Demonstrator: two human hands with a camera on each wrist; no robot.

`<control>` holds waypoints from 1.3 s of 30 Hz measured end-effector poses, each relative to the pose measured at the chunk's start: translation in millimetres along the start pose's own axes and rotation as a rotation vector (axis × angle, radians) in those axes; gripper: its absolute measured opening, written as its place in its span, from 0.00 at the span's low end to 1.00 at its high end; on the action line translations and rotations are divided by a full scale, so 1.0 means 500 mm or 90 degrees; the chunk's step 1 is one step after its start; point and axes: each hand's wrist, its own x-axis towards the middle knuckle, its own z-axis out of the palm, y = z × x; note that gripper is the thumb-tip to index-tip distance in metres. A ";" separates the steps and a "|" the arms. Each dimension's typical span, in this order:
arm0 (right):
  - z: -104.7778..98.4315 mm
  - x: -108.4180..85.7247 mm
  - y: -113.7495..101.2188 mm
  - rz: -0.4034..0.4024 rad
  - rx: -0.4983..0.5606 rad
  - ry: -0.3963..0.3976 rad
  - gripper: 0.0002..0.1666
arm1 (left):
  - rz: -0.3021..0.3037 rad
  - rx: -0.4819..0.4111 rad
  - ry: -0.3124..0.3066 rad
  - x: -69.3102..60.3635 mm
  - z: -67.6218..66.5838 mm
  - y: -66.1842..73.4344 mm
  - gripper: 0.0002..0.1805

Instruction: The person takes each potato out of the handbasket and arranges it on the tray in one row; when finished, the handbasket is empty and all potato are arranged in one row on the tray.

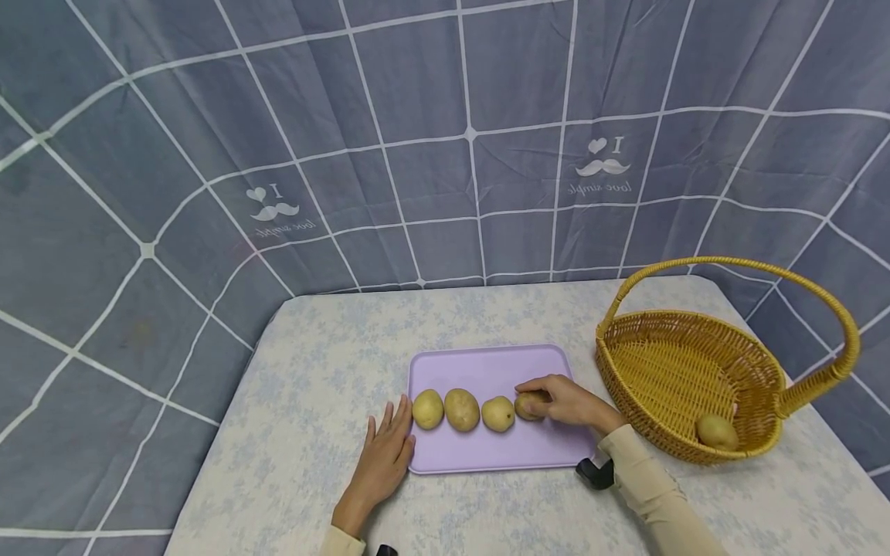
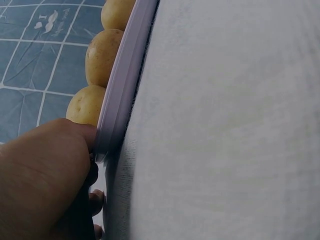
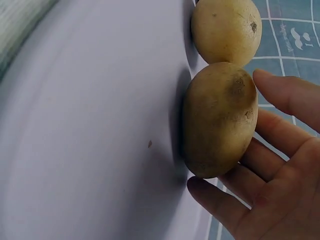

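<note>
A lilac tray lies on the table with several potatoes in a row across its middle. At the row's right end, my right hand holds a potato with fingers curved about it; this potato sits on the tray against its neighbour. My left hand rests at the tray's left edge, its fingers extended and its thumb by the rim. Nearest to it is the leftmost potato, beside a larger potato. In the left wrist view, part of the left hand touches the tray's end.
A yellow wicker basket with a tall arched handle stands right of the tray, a potato inside it. A pale floral cloth covers the table. Behind and beside the table hangs a blue-grey checked curtain.
</note>
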 end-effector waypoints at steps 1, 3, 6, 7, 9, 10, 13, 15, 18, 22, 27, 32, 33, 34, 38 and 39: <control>0.000 0.000 0.000 -0.002 0.000 0.001 0.21 | 0.000 -0.001 -0.001 0.000 0.000 0.000 0.29; 0.000 0.001 0.002 -0.002 0.003 0.003 0.21 | 0.000 -0.001 -0.002 0.000 0.000 0.000 0.29; 0.000 0.003 0.005 0.001 0.003 0.006 0.21 | -0.003 -0.001 -0.003 0.001 0.001 -0.001 0.29; 0.000 0.003 0.006 0.000 0.003 0.007 0.21 | -0.002 0.000 0.000 0.000 0.001 -0.001 0.29; -0.001 0.004 0.007 0.000 0.006 0.008 0.22 | -0.001 0.001 0.002 0.000 0.001 0.000 0.29; -0.001 0.005 0.008 -0.003 0.008 0.009 0.22 | 0.000 0.002 0.004 0.000 0.001 0.000 0.29; -0.002 0.006 0.011 -0.011 0.011 0.012 0.22 | 0.003 0.003 0.008 0.000 0.001 0.001 0.29; -0.002 0.006 0.013 -0.016 0.014 0.013 0.22 | 0.001 0.003 0.006 0.001 0.000 0.001 0.29; -0.003 0.006 0.014 -0.021 0.019 0.016 0.23 | -0.002 0.004 0.000 0.002 0.000 0.001 0.29; -0.012 -0.005 0.001 -0.011 0.039 0.042 0.24 | -0.002 0.006 -0.005 0.003 0.000 0.001 0.29; -0.047 -0.048 -0.024 -0.006 0.053 0.118 0.24 | -0.002 0.004 -0.006 0.003 0.000 0.002 0.29; -0.103 -0.126 -0.034 0.004 0.102 0.208 0.26 | -0.003 0.003 -0.008 0.004 -0.002 0.001 0.29; -0.117 -0.146 -0.034 0.012 0.107 0.227 0.27 | -0.003 0.003 -0.009 0.004 -0.002 0.001 0.29; -0.130 -0.167 -0.032 0.020 0.117 0.246 0.27 | -0.004 0.002 -0.009 0.004 -0.003 0.001 0.29; -0.178 -0.247 -0.007 0.064 0.112 0.326 0.31 | -0.006 0.003 -0.010 0.003 -0.003 0.000 0.29; -0.189 -0.264 0.004 0.075 0.111 0.344 0.31 | -0.006 0.003 -0.010 0.003 -0.004 0.000 0.29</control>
